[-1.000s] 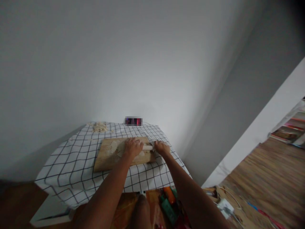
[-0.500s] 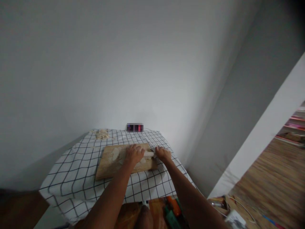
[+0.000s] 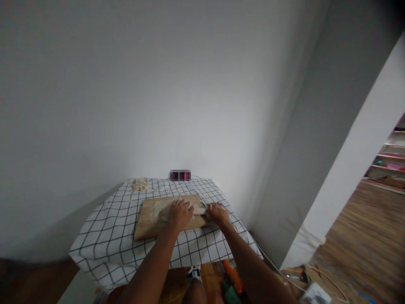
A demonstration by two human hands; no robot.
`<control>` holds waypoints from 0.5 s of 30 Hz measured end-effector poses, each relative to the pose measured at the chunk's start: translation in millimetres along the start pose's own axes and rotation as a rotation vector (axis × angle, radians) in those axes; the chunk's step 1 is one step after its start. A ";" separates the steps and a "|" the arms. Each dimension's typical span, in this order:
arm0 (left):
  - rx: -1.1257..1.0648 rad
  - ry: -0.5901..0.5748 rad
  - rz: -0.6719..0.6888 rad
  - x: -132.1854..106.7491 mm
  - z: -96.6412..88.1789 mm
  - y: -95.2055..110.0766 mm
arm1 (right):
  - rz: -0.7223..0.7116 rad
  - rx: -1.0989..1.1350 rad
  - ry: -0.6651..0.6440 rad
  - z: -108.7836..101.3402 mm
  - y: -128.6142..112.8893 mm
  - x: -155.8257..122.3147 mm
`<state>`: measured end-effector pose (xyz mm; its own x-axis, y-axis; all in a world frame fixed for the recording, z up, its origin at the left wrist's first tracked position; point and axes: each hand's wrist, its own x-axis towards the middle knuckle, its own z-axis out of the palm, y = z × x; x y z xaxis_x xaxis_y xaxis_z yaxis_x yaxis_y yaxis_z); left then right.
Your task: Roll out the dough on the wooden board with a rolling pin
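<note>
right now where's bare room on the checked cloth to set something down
Widest: the checked cloth left of the wooden board, nearer than the pale dough pile. Narrower: between the board and the dark blurred-out object. Crowded: around the board's right half, with the left hand, right hand and rolling pin; forearms cross the front strip.

Probably home: dough board point(image 3: 146, 229), checked tablecloth point(image 3: 106, 236), wood-look floor point(image 3: 367, 228), blurred shelves point(image 3: 392, 164).
</note>
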<state>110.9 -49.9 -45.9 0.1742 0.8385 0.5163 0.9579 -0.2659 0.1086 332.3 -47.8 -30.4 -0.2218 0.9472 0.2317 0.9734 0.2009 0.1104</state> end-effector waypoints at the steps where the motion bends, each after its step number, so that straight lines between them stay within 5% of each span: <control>1: -0.001 0.004 0.008 -1.0 -1.4 0.1 | 0.001 -0.005 -0.006 0.1 0.1 -0.4; 15: -0.061 -0.015 -0.005 7.7 3.0 -1.5 | 0.038 -0.080 -0.035 6.9 2.5 19.4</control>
<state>111.5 -41.7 -44.7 0.1732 0.8469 0.5028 0.9430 -0.2899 0.1633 330.8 -27.2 -32.3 -0.1814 0.9622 0.2030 0.9730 0.1457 0.1792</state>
